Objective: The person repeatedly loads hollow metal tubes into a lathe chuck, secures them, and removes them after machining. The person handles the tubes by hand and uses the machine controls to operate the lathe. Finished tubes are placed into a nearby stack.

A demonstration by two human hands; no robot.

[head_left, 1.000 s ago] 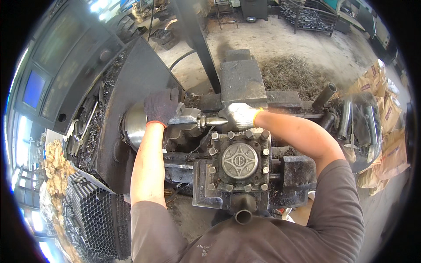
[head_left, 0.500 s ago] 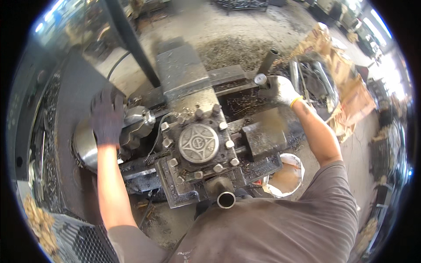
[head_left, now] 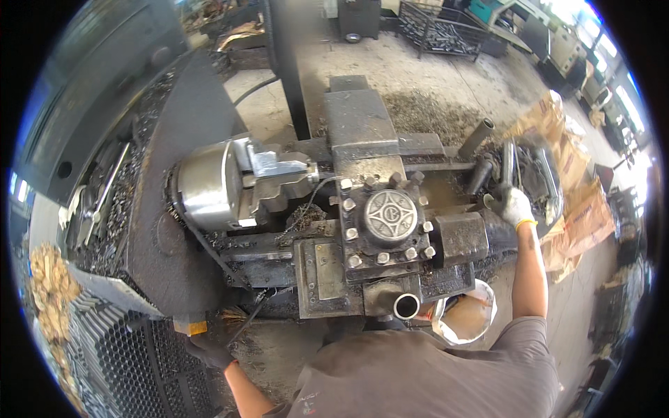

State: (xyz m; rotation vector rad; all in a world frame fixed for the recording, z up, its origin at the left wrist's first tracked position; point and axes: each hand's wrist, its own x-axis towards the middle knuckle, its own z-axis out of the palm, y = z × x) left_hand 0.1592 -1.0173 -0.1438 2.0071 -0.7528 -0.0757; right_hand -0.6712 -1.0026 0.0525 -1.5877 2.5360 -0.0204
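Note:
A lathe fills the middle, with its round steel chuck (head_left: 209, 187) at the left and the square tool post (head_left: 387, 221), ringed by bolts, at the centre. Between the chuck's jaws (head_left: 279, 171) sits a metal piece. My left hand (head_left: 210, 350), in a dark glove, is low at the left, next to a yellow-marked corner (head_left: 191, 327) below the headstock; its fingers are mostly hidden. My right hand (head_left: 516, 207), in a white glove, is closed at the right end of the lathe, beside a dark tube (head_left: 479, 175). What it grips is unclear.
Metal chips cover the left ledge (head_left: 129, 202). A stack of tubes (head_left: 118, 341) stands at lower left. A white bucket (head_left: 481, 336) is below the lathe, brown paper sacks (head_left: 578, 216) at right. An upright pipe (head_left: 477, 137) rises behind the bed; a wire crate (head_left: 440, 33) stands farther back.
My left hand has left the chuck and dropped to the lower left. My right hand has moved right and toward me. The view has shifted, showing more of the left side.

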